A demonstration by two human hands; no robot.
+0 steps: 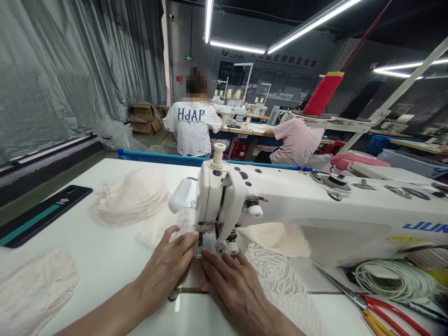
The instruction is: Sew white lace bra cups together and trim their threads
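My left hand [177, 254] rests beside the presser foot of a white sewing machine [273, 200], fingers stretched out and palm down. A strip of white lace [184, 218] shows just beyond its fingertips. On the other side of the needle area, my right hand [234, 280] lies flat with its fingers stretched towards the foot, over the metal plate [192, 276]. Pale fabric under the foot is mostly hidden by the hands. Fringed cream lace [276, 273] spreads to the right of my right hand, below a cream fabric piece [280, 238] under the machine arm.
Stacked cream pieces [135, 196] lie behind left, another stack [38, 291] at front left. A black-and-green case [45, 214] borders the table's left edge. Red-handled scissors [364, 301] and coiled pale green cord [395, 280] are at right. Two people [192, 126] sit ahead.
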